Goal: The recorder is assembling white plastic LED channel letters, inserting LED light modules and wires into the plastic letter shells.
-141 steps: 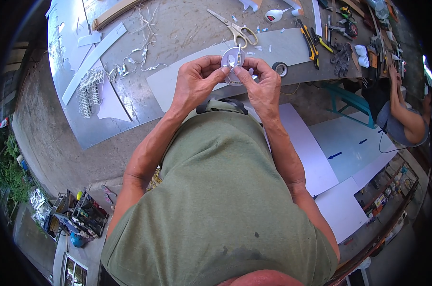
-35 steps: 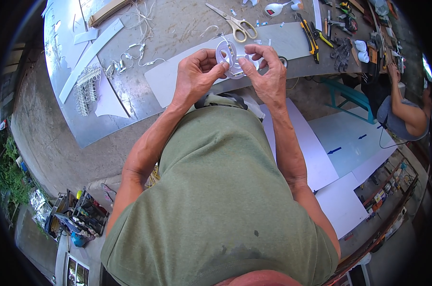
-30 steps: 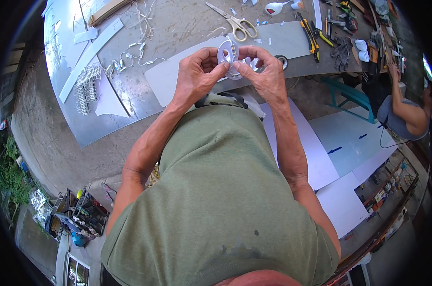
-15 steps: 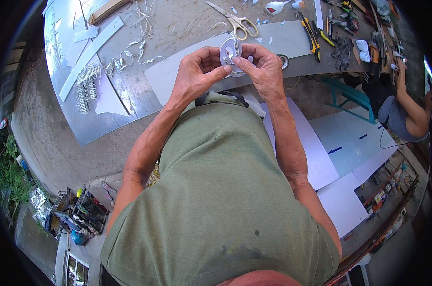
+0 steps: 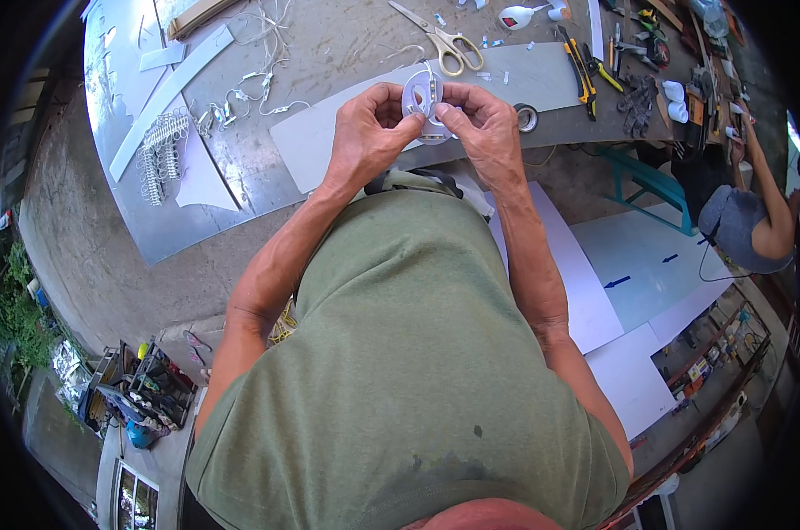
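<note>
Over the near edge of the workbench, both hands hold a small white curved piece with small light modules stuck along it and a thin wire at its top. My left hand pinches its left side, thumb pointing inward. On the other side my right hand grips it, with the thumb pressed on its face near the middle. Fingers behind the piece are partly hidden. Just beyond it lie scissors with beige handles. A roll of black tape rests beside my right hand.
A long grey strip panel lies under my hands. Leftward are white wired light modules and a coiled bundle. Utility knife, glove and white bottle lie rightward. A co-worker sits far right by a teal stool.
The white piece has turned slightly in my fingers, and my right thumb has shifted on it. The view has moved a little. At the far right the co-worker's arms have moved.
</note>
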Demonstrator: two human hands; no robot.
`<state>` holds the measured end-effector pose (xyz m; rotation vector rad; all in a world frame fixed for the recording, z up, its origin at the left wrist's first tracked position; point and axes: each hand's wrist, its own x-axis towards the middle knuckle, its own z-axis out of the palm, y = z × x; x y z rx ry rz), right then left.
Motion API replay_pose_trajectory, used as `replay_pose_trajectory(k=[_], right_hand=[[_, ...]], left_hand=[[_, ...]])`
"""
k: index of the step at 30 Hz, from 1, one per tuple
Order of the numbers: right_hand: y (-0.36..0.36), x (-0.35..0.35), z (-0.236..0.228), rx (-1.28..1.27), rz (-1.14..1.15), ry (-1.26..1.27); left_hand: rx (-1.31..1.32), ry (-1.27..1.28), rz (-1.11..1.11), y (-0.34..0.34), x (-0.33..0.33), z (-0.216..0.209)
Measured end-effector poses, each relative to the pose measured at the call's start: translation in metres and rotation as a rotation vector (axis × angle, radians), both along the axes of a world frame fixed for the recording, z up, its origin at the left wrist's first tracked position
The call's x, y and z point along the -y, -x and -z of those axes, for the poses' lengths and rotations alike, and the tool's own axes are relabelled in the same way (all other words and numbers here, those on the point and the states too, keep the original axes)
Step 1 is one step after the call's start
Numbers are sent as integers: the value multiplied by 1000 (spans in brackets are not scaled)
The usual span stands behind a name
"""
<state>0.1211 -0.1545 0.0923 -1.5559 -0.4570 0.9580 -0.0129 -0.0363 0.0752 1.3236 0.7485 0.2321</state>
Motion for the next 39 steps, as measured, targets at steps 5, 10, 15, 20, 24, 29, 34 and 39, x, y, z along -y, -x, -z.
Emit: replay_pose_trajectory(k=[5,10,15,20,24,29,34,39], right_hand=[[-1,-2,8,179,-68,56],[-1,-3,9,151,-55,55],[1,-4,8,138,-49,56],[3,-6,4,123,-25,45],[3,-5,9,123,-27,51],[5,-10,3,97,-34,54],[4,-11,7,91,-61,62],[3,-12,7,84,-80,45]], left_hand=[[-8,-5,-16,1,0,0],[-12,19,-4,1,-2,1],[39,46,5,3,-3,-1],[41,51,8,2,-2,1],[19,53,-2,1,-2,-1],[10,55,-11,3,-4,1],[17,121,-53,3,-5,-3],[17,101,-53,5,-7,-4]])
